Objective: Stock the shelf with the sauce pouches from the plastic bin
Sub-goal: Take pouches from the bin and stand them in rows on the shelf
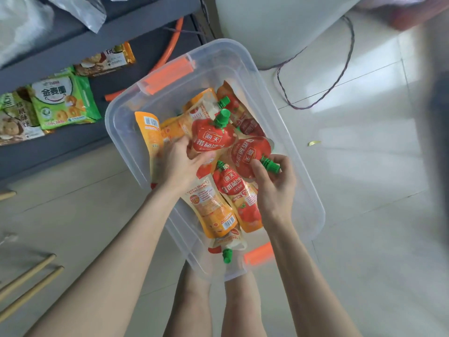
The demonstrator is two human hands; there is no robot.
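A clear plastic bin (292, 166) sits on the pale tiled floor (364, 215), with an orange latch (167, 74) at its far end and another (258, 256) at its near end. Inside lies a loose heap of sauce pouches with green screw caps, some red and some orange-yellow.

The left hand (181, 164) reaches into the bin and grips the bottom edge of a red tomato sauce pouch (211, 137), fingers curled round it, its cap pointing to the far side. The right hand (274, 186) pinches the green cap (268, 164) of a second red pouch (247, 152), which lies just right of the first and touches it. A third red pouch (229, 181) lies between the two wrists, on top of an orange-yellow pouch (211, 207) whose barcode faces up. One more pouch (228, 244) rests against the bin's near wall, cap pointing near.

To the far left stands a dark grey shelf (136, 52), with a green biscuit pack (63, 100) and other snack packs lying on its lower level. A dark cable (340, 76) loops across the floor at far right, and wooden sticks (29, 276) lie at near left.
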